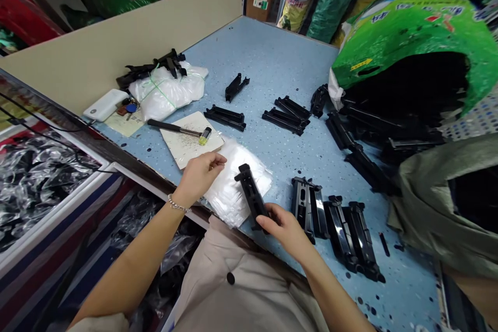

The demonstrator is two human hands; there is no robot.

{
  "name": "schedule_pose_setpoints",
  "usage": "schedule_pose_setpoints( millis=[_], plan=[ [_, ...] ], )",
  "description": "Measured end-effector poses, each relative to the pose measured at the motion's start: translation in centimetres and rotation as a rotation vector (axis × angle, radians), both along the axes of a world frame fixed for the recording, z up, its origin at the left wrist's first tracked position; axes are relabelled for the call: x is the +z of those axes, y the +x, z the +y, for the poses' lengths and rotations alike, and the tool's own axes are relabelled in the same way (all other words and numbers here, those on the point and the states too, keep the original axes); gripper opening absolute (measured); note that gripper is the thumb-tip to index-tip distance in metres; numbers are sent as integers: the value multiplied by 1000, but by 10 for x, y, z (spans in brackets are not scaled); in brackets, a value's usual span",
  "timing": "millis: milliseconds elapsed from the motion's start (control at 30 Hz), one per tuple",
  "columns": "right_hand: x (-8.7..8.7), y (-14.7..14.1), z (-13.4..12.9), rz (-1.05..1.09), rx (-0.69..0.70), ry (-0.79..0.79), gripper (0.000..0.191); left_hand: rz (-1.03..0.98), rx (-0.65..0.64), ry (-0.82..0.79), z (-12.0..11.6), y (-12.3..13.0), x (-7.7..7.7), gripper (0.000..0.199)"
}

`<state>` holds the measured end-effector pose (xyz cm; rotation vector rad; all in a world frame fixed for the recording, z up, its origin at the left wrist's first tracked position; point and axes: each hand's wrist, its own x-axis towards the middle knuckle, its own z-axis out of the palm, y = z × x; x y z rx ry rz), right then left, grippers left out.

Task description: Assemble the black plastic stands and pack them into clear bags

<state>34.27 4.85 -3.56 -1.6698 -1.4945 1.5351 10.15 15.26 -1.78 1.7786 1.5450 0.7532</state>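
A long black plastic part (251, 192) is held at its lower end by my right hand (282, 225), tilted over a stack of clear plastic bags (233, 181). My left hand (202, 174) is at the bags' left edge, with thumb and fingertips brought together; whether anything is between them is too small to tell. Behind that hand lies a white board (184, 148) with a black-handled hammer (175, 127) across it. To the right of my right hand, several black parts (303, 202) stand side by side on the blue table (264, 57).
More black parts (286, 120) lie mid-table. A green sack (412, 26) spills black parts at the right, near a grey-green sack (424, 181). At the left are a wrapped white bundle (167, 93) and a white device (106, 105). A beige panel (155, 21) borders the table.
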Motion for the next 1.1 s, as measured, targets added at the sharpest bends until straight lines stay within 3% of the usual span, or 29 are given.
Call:
schedule_pose_setpoints(
  millis=[133, 333, 467, 600, 667, 733, 833, 900, 1000, 1100],
  plan=[
    [0, 7, -1, 23, -46, 32, 44, -187, 29, -260, 2, 14, -17, 18],
    [12, 4, 1, -133, 42, 68, 41, -263, 19, -303, 2, 22, -35, 18],
    [13, -5, 4, -320, 107, 118, 37, -85, -2, -92, 0, 17, -32, 13],
    [14, -4, 3, -449, 111, 137, 36, 256, -67, 273, -5, 8, -27, 31],
    [16, -1, 2, -347, 63, 114, 35, 357, -106, 319, -5, 5, -29, 39],
    [16, 0, 2, -53, 15, 28, 34, 338, -160, 280, -2, 4, -33, 46],
    [9, -9, 7, 496, -50, -231, 40, 218, -221, 224, -1, 3, -34, 57],
    [2, -19, 11, 720, -133, -402, 46, 202, -236, 234, -7, 3, -27, 62],
    [-8, -35, 18, 855, -201, -491, 51, 233, -279, 284, -28, 4, -10, 66],
    [-11, -44, 21, 763, -228, -368, 43, 219, -350, 305, -53, 6, 3, 70]
  ],
)
